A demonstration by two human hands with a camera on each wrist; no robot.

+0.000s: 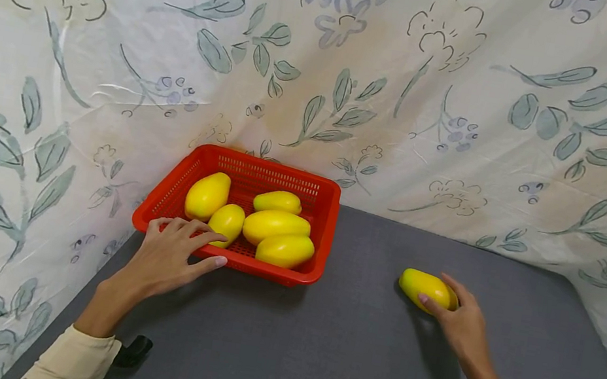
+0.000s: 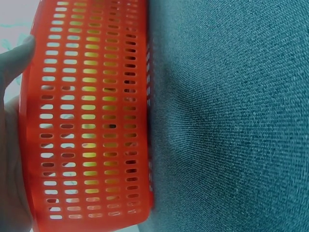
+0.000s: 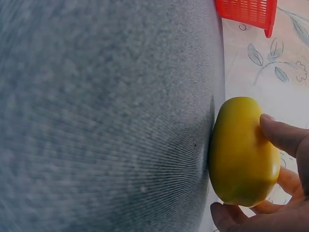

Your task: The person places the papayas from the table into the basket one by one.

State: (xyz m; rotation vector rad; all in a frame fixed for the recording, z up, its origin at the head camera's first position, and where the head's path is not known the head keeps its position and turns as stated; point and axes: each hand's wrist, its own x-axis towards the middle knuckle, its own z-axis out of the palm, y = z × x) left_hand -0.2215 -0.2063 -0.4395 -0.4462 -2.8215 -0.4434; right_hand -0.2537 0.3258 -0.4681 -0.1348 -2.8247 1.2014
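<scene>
In the head view my left hand (image 1: 167, 257) rests at the near left rim of a red plastic basket (image 1: 325, 239). Its fingers reach over the rim beside a yellow mango (image 1: 228, 222), and the thumb lies extended along the front edge. Several more mangoes lie inside the basket. Off to the right, my right hand (image 1: 461, 320) grips a single yellow mango (image 1: 420, 286) low at the grey tabletop. The right wrist view shows the thumb (image 3: 282, 135) on one side of this mango (image 3: 244, 154), with fingers around its near end.
The grey cloth-covered table (image 1: 339, 341) spreads between the basket and the right hand. A white floral curtain (image 1: 322, 73) hangs along the back and left edges, close behind the basket. Dark straps (image 1: 133, 351) show at both cuffs.
</scene>
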